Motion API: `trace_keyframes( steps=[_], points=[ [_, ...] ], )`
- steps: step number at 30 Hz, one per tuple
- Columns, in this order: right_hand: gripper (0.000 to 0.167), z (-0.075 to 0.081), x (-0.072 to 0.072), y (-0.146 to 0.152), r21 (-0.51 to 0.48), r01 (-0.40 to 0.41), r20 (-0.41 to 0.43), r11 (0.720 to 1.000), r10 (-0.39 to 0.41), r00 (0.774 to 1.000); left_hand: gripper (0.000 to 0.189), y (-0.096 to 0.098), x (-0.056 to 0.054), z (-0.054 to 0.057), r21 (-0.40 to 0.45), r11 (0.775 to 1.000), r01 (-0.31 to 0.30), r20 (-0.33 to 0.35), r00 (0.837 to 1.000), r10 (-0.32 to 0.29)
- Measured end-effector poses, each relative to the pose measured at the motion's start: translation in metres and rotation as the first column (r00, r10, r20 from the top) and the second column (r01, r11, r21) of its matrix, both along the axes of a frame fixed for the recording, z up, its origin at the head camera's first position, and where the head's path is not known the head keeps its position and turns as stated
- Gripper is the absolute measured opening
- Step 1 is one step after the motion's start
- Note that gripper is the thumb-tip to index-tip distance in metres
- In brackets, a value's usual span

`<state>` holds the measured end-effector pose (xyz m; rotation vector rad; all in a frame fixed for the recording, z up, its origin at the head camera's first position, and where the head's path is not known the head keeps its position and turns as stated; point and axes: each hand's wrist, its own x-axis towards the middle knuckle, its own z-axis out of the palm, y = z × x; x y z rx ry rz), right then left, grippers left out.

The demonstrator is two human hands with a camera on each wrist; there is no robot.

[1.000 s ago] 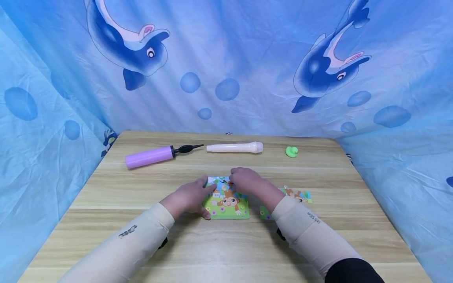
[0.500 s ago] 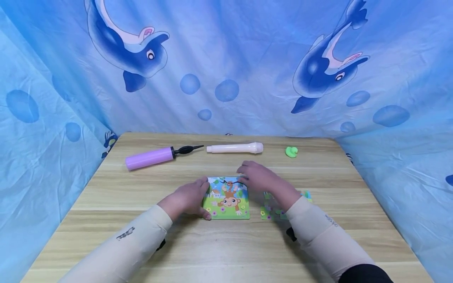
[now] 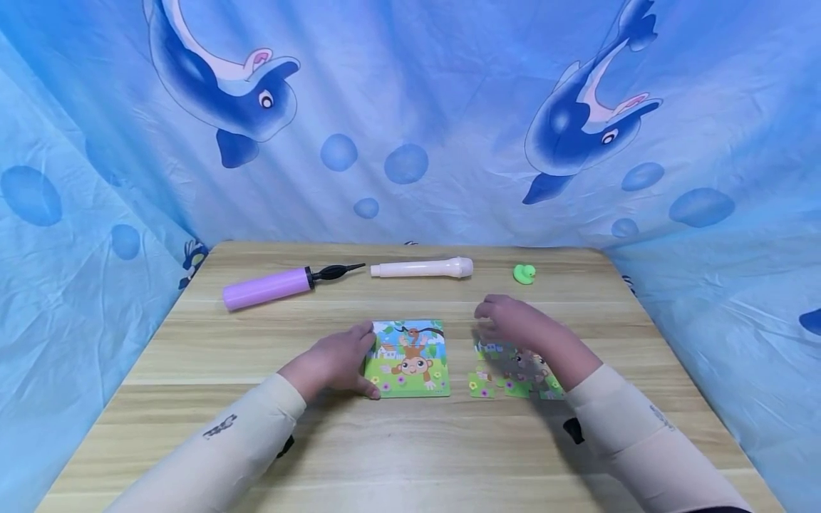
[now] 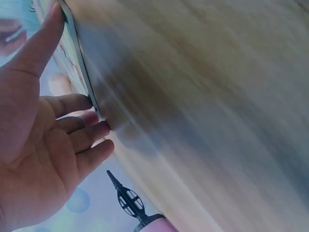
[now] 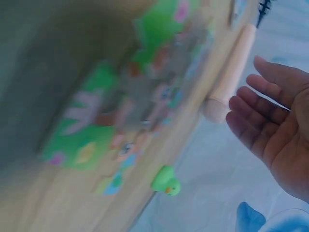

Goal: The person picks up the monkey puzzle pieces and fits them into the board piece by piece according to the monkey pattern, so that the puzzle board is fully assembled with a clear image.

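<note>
A square monkey picture puzzle [image 3: 417,385] lies flat near the middle of the table. My left hand [image 3: 335,362] rests along its left side, thumb at the near corner and fingertips at the edge farther up. In the left wrist view, the fingers of that hand [image 4: 48,121] are loosely extended against the thin board edge. My right hand [image 3: 529,329] hovers over a group of loose puzzle pieces [image 3: 482,385] and partly hides them. The right wrist view shows its palm and relaxed fingers holding nothing, with blurred puzzle pieces [image 5: 89,140] below.
Behind the puzzle lie a purple hand pump [image 3: 266,288] with a black nozzle and a pale microphone-shaped stick [image 3: 420,268]. A small green toy duck [image 3: 524,274] sits at the back right. A blue dolphin-print curtain [image 3: 404,92] surrounds the wooden table [image 3: 385,456].
My right hand has left the puzzle's top edge and moved right, over the loose pieces. The monkey picture's top right part is now uncovered. My left hand has stayed on the puzzle's left side.
</note>
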<state>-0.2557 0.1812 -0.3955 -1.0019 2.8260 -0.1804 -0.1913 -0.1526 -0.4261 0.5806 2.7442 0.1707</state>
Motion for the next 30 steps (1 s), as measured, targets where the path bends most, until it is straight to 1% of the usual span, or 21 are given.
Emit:
trace_keyframes(
  steps=[2,4,8,11,14,18,21,25,30],
  points=[
    [0.023,-0.007,0.003,0.003,0.031,0.018,0.041,0.999,-0.02,0.999,0.114,-0.001,0.0,0.0,-0.001,1.0,0.007,-0.012,1.0,-0.007],
    [0.021,-0.014,0.006,0.004,0.079,0.043,0.057,0.996,-0.047,0.997,0.114,-0.001,-0.001,-0.001,-0.003,1.0,0.008,-0.02,1.0,-0.008],
    [0.024,-0.025,0.008,0.003,0.171,0.07,0.04,0.983,-0.078,0.996,0.114,-0.002,-0.001,-0.004,0.004,1.0,0.006,-0.031,0.999,-0.005],
    [0.024,-0.027,0.009,0.002,0.19,0.068,0.021,0.979,-0.074,0.997,0.114,-0.002,-0.001,-0.004,0.007,1.0,0.01,-0.034,0.999,-0.01],
    [0.024,-0.028,0.009,0.001,0.195,0.074,0.019,0.978,-0.08,0.997,0.113,-0.003,-0.002,-0.001,0.013,1.0,0.009,-0.008,1.0,-0.009],
    [0.024,-0.028,0.01,0.0,0.201,0.076,0.02,0.977,-0.081,0.996,0.106,-0.006,-0.005,0.004,0.03,1.0,-0.006,0.061,0.998,0.004],
    [0.021,-0.025,0.012,-0.003,0.172,0.049,0.007,0.984,-0.052,0.999,0.102,-0.007,-0.007,0.006,0.045,0.999,-0.005,0.093,0.996,0.001],
    [0.017,-0.019,0.014,-0.012,0.122,0.006,-0.011,0.992,-0.005,1.0,0.101,-0.007,-0.007,0.007,0.052,0.999,0.004,0.09,0.996,-0.009],
    [0.02,-0.013,0.013,-0.037,0.11,-0.036,-0.019,0.993,0.038,0.999,0.102,-0.007,-0.007,0.004,0.061,0.998,0.004,0.074,0.997,-0.008]
  ],
)
